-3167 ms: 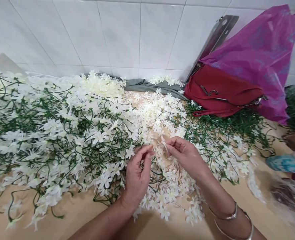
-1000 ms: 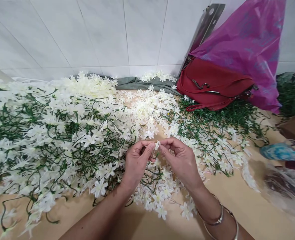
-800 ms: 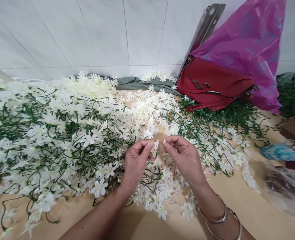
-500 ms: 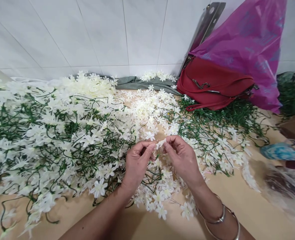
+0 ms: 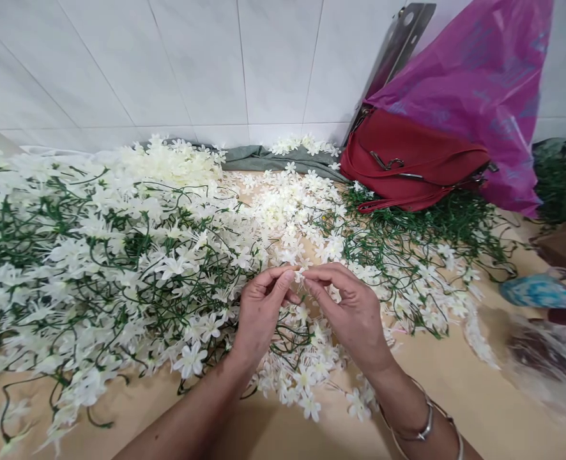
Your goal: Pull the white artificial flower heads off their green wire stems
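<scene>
Just above the middle of the table, my left hand (image 5: 259, 313) pinches a small white artificial flower (image 5: 299, 276) between thumb and forefinger. From the other side, my right hand (image 5: 352, 313) has its forefinger and thumb tips on the same flower, the two hands nearly meeting. The fingers hide much of the flower. Below and between the hands lie loose white petal pieces (image 5: 306, 377) and thin green stems. To the left spreads a large heap of white flowers on green stems (image 5: 120, 268).
Loose white blossoms (image 5: 283, 198) lie beyond my hands. Green stems (image 5: 383, 249) spread to the right, under a red handbag (image 5: 412, 160) and a purple plastic bag (image 5: 479, 83). A clear plastic bag (image 5: 546, 358) lies at the right. A white tiled wall (image 5: 197, 64) closes the back.
My right forefinger has stretched leftward over the flower, toward my left fingertips. The flower shows less between the hands now. The left hand has barely moved.
</scene>
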`<state>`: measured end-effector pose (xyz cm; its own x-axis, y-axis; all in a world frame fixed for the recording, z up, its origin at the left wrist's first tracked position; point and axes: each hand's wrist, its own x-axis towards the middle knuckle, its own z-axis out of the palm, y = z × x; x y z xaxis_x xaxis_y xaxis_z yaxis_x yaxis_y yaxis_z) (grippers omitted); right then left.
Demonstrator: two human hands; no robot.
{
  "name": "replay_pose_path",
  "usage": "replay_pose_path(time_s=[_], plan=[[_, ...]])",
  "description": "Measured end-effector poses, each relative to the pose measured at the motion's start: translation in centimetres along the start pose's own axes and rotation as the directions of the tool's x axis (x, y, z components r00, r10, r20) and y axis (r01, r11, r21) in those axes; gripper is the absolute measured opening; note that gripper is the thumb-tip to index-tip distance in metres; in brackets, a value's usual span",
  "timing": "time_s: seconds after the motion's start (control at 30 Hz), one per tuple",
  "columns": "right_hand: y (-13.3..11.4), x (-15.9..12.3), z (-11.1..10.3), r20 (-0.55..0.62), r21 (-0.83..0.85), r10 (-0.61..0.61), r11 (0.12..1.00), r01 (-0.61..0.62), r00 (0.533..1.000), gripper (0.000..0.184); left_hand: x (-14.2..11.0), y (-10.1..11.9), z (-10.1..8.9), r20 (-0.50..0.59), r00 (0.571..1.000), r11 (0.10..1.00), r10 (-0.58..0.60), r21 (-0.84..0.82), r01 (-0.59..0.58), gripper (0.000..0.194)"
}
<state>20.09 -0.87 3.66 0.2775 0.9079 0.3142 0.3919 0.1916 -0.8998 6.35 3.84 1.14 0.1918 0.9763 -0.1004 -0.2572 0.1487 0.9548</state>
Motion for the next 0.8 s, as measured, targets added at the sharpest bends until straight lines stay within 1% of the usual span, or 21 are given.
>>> replay_pose_path(time_s=[0.1, 0.17, 0.23, 0.3, 0.37, 0.47, 0.53, 0.6, 0.67, 0.7, 0.8], plan=[[0.3, -0.1, 0.3, -0.012, 0.040, 0.105, 0.994, -0.104, 0.994, 0.004, -0.2, 0.5, 0.3, 0.040, 0.999, 0.999, 0.032, 0.028, -0.033, 0.020], [0.4, -0.1, 0.4, -0.039, 0.071, 0.161, 0.985, -0.158, 0.986, 0.010, -0.3, 0.6, 0.4, 0.064, 0.996, 0.997, 0.055, 0.047, -0.058, 0.018], [0.4, -0.1, 0.4, -0.053, 0.071, 0.165, 0.984, -0.162, 0.985, 0.018, -0.4, 0.5, 0.3, 0.083, 0.994, 0.994, 0.066, 0.080, -0.073, 0.017], [0.3, -0.1, 0.2, -0.050, 0.015, 0.144, 0.990, -0.144, 0.988, 0.022, -0.4, 0.4, 0.2, 0.106, 0.992, 0.988, 0.067, 0.130, -0.081, 0.018], [0.2, -0.1, 0.0, -0.039, -0.083, 0.083, 0.993, -0.086, 0.996, 0.025, -0.4, 0.4, 0.0, 0.131, 0.988, 0.980, 0.078, 0.173, -0.100, 0.018], [0.3, 0.0, -0.4, 0.010, -0.206, -0.100, 0.973, 0.100, 0.995, 0.029, -0.4, 0.3, -0.3, 0.157, 0.982, 0.975, 0.107, 0.178, -0.135, 0.019], [0.5, 0.3, -0.7, 0.060, -0.211, -0.198, 0.955, 0.207, 0.978, 0.026, -0.4, 0.3, -0.4, 0.158, 0.980, 0.979, 0.117, 0.148, -0.141, 0.019], [0.7, 0.5, -0.9, 0.096, -0.170, -0.221, 0.957, 0.235, 0.970, 0.022, -0.3, 0.2, -0.4, 0.159, 0.981, 0.986, 0.108, 0.110, -0.126, 0.019], [0.9, 0.7, -1.0, 0.103, -0.111, -0.185, 0.974, 0.196, 0.977, 0.016, -0.3, 0.2, -0.4, 0.157, 0.984, 0.991, 0.087, 0.084, -0.101, 0.020], [0.9, 0.7, -1.0, 0.097, -0.078, -0.150, 0.984, 0.158, 0.984, 0.013, -0.3, 0.2, -0.4, 0.158, 0.984, 0.992, 0.080, 0.080, -0.093, 0.019], [1.2, 0.5, -0.9, 0.059, 0.047, 0.009, 0.999, -0.012, 0.998, 0.007, -0.5, 0.2, -0.3, 0.162, 0.983, 0.992, 0.083, 0.078, -0.097, 0.016]])
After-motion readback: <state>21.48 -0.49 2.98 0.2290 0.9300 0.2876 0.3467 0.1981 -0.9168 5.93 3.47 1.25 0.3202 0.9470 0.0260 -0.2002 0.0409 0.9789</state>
